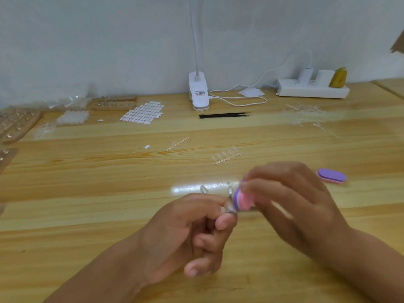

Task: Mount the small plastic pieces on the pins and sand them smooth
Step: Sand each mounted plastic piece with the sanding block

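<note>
My left hand pinches a small pin between thumb and fingers, with a clear plastic piece standing on its top. My right hand is blurred and grips a pink and purple sanding block, whose face lies against the clear piece. A second clear piece shows just left of it, behind my left fingers. A strip of clear pieces on a sprue lies on the wooden table beyond my hands.
A second purple sanding block lies at the right. Black tweezers, a clip lamp, a power strip, a white sticker sheet, wooden pin boards and more sprues lie farther back.
</note>
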{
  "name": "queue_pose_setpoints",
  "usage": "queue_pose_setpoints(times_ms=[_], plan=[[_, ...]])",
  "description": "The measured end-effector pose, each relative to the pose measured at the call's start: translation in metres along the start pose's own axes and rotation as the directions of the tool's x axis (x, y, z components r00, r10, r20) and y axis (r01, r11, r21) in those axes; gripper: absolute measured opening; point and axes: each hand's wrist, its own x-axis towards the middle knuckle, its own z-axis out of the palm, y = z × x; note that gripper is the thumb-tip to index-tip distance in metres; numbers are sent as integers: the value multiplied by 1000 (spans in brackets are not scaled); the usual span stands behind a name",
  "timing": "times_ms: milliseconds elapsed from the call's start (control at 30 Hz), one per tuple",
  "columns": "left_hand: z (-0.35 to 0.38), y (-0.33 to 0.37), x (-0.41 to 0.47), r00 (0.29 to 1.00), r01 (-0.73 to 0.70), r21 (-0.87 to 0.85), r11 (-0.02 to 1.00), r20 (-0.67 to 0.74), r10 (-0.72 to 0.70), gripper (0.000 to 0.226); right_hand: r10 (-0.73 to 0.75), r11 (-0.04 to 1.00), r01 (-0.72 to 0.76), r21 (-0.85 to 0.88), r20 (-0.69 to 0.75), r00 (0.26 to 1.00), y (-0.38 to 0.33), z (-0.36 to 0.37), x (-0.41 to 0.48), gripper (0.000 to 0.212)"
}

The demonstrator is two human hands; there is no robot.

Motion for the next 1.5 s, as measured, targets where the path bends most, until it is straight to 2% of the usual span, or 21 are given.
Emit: queue_pose_setpoints(times_ms=[100, 233, 300, 367, 467, 533, 667, 733, 833, 933, 1000, 1067, 1133, 1233, 1300, 1433, 1500], plan=[[-1, 2, -1, 1000, -14, -19, 1000, 13, 14, 18, 50, 999, -50, 3, -55, 997, 2, -3, 4, 25], [-1, 0, 0, 1000, -3, -10, 1000, 24, 3, 16, -111, 993, 110, -47, -28, 993, -11, 1, -2, 42], [-2, 1, 0, 1000, -3, 4, 1000, 23, 3, 17, -51, 994, 50, -94, -12, 999, 0, -2, 0, 39], [-3, 1, 0, 1000, -14, 22, 1000, -7, 14, 18, 19, 997, -22, -76, -40, 999, 6, -4, 2, 28], [-3, 0, 2, 999, -24, 35, 999, -35, 25, 16, -35, 999, 35, 7, -71, 997, -7, 0, 1, 31], [-3, 1, 2, 1000, -20, 28, 999, -12, 20, 15, -93, 995, 92, -25, -31, 995, -8, 2, 0, 37], [-4, 3, 1, 1000, -10, 5, 1000, -4, 10, 18, 29, 997, -33, -75, -60, 998, 5, -2, 4, 25], [-4, 1, 2, 1000, -12, 7, 1000, -12, 13, 17, 10, 999, -14, -31, -96, 995, -5, 0, 5, 24], [-3, 1, 2, 1000, -9, 39, 999, -24, 10, 19, -75, 995, 71, -64, -69, 995, -12, 3, 1, 24], [-4, 4, 1, 997, -28, 71, 997, -76, 34, 16, 6, 993, -13, -120, -59, 998, 3, -2, 4, 19], [-1, 6, 1, 992, -42, 118, 992, -112, 55, 16, 41, 996, -49, -80, -92, 995, 1, -3, 5, 18], [2, 5, 2, 989, -60, 149, 987, -126, 79, 17, -10, 999, 7, -33, -89, 996, -8, 1, 2, 23], [5, 5, 2, 986, -67, 166, 984, -137, 90, 19, -58, 997, 55, -62, -42, 997, -10, 2, 0, 25], [6, 5, 2, 979, -72, 223, 972, -168, 111, 18, 14, 990, -19, -138, -39, 999, 5, -4, 3, 18], [7, 4, 3, 977, -79, 255, 964, -172, 126, 19, 51, 993, -58, -104, -72, 996, 5, -6, 4, 17], [10, 1, 4, 974, -101, 292, 951, -167, 154, 20, -54, 995, 51, -87, -33, 998, -6, -1, 0, 18], [9, 2, 3, 972, -97, 278, 956, -179, 151, 20, -23, 989, 21, -145, -10, 1000, 4, -3, 1, 16]])
